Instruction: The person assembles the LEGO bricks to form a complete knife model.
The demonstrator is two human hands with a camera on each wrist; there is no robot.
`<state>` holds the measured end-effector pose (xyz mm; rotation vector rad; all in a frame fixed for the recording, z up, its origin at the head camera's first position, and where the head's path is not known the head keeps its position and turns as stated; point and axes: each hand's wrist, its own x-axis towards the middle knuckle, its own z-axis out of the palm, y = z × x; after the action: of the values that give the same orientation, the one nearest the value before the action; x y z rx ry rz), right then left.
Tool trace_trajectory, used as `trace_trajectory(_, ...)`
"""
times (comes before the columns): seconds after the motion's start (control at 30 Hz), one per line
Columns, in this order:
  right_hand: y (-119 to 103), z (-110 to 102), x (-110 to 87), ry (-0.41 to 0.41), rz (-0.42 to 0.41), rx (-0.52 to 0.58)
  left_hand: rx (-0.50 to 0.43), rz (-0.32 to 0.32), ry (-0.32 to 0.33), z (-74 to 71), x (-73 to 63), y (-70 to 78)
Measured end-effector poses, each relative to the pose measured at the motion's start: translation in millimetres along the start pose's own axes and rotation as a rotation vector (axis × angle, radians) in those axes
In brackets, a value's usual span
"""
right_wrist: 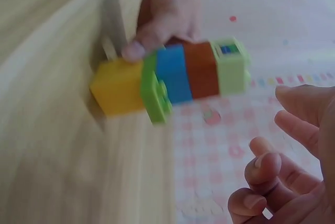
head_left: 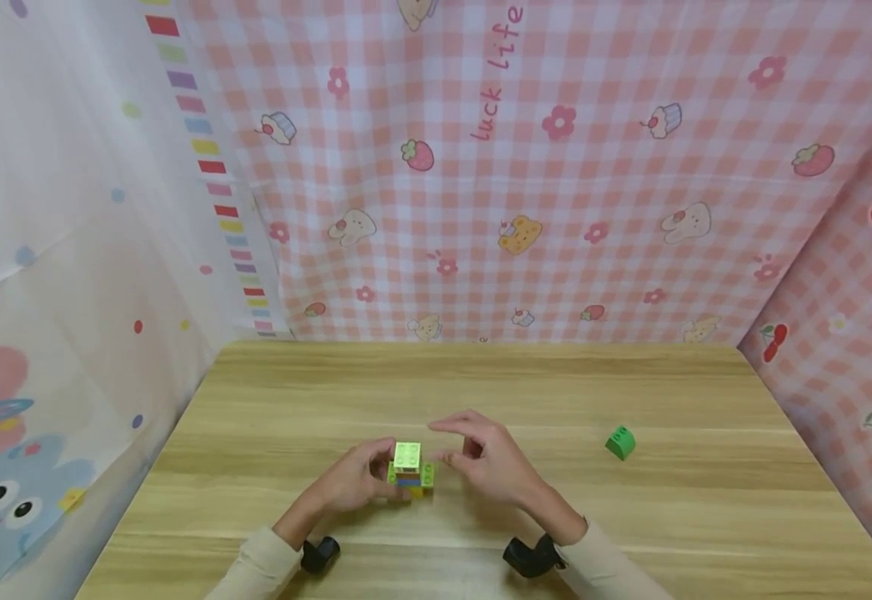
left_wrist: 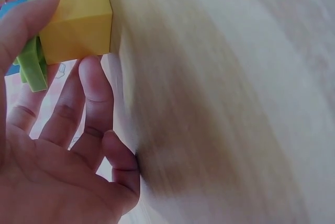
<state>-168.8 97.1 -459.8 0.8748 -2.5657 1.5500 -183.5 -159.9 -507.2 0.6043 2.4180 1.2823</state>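
Observation:
A stack of toy building bricks stands on the table, made of a yellow brick (left_wrist: pixel 81 22) at the bottom, a wider lime-green plate (right_wrist: pixel 152 94), a blue brick (right_wrist: pixel 174 75), a brown brick (right_wrist: pixel 202 70) and a pale green brick (head_left: pixel 408 456) on top. My left hand (head_left: pixel 351 481) grips the lower part, its thumb lying on the yellow brick by the plate. Just right of the stack hovers my right hand (head_left: pixel 498 462), holding nothing. Its thumb and index finger are spread apart, close to the pale green brick, and its other fingers bend loosely.
A green brick with a curved side (head_left: pixel 620 442) lies on the wooden table (head_left: pixel 316 383), off to the right. Patterned cloth (head_left: pixel 481 192) hangs behind the table and along both sides. A black wrist device (head_left: pixel 532 557) is strapped at each wrist.

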Motion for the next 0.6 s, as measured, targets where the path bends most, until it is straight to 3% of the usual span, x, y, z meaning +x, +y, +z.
trace_trajectory(0.27, 13.4, -44.9, -16.1, 0.151, 0.085, -0.028, -0.016, -0.006, 0.007, 1.3, 0.1, -0.8)
trace_trajectory(0.6, 38.5, -99.6, -44.8, 0.282, 0.168, -0.080, -0.038, -0.020, 0.009, 0.9, -0.4, -0.5)
